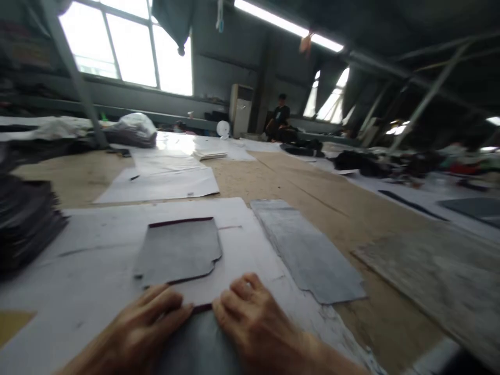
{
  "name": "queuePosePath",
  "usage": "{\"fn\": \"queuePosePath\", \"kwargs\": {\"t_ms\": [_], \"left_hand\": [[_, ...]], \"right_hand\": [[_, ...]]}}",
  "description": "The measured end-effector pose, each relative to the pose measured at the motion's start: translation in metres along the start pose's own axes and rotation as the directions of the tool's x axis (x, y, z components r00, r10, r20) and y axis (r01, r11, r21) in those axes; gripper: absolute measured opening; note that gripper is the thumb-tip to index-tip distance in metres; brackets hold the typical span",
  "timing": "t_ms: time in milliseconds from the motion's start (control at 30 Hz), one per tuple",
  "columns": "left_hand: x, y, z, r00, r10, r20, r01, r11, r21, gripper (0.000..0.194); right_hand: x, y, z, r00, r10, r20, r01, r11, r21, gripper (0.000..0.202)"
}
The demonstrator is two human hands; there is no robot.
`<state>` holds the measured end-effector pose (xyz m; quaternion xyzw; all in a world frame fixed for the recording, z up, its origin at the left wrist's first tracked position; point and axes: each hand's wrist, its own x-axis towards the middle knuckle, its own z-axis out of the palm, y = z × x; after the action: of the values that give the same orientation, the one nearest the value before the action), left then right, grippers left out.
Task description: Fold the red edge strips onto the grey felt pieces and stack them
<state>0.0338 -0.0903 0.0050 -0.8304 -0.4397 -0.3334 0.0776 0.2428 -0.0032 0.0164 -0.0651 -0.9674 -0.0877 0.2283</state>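
A panel of grey cloth with a dark maroon strip along its far edge (201, 346) lies at the near edge of the view, between the person's bare left hand (138, 330) and bare right hand (255, 325). Both hands touch it, one at each end of the strip, their fingers bent and bunched; whether either grip is clamped on the cloth or merely pressing it down, I cannot tell. Just beyond lies a second grey panel, maroon-edged along its far side and notched at the right (179, 252), flat on a large white paper sheet (97, 242). To its right, a long pile of pale grey cloth pieces (308, 250) overlaps the sheet's edge and the tan surface (250, 179). At the left stands a tall stack of dark folded cloth (27, 224). In the background, a person in dark clothing (280, 115) is near a white upright cabinet (240, 110).
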Motion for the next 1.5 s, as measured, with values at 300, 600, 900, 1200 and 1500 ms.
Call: {"fn": "queuePosePath", "kwargs": {"t_ms": [300,600,900,1200,1500], "left_hand": [[0.013,0.011,-0.014,0.970,-0.100,0.222,0.113,0.992,-0.046,0.028],[0.003,0.002,-0.024,0.975,-0.048,0.217,0.062,0.996,-0.058,0.032],[-0.004,-0.002,-0.029,0.973,-0.060,0.221,0.072,0.996,-0.048,0.032],[0.002,0.011,-0.052,0.932,-0.113,0.345,0.133,0.990,-0.035,0.030],[0.000,0.010,-0.052,0.874,-0.167,0.456,0.204,0.978,-0.034,0.023]], "right_hand": [[0.018,-0.009,-0.012,0.999,0.041,-0.006,-0.040,0.998,0.052,0.033],[0.019,-0.013,-0.004,0.999,-0.008,0.039,0.001,0.984,0.177,0.031],[0.025,-0.010,-0.005,0.996,-0.022,0.091,0.003,0.979,0.202,0.038],[0.035,-0.010,-0.006,0.987,-0.019,0.159,-0.011,0.983,0.182,0.056],[0.040,-0.003,-0.005,0.959,-0.020,0.282,-0.044,0.974,0.221,0.063]]}}
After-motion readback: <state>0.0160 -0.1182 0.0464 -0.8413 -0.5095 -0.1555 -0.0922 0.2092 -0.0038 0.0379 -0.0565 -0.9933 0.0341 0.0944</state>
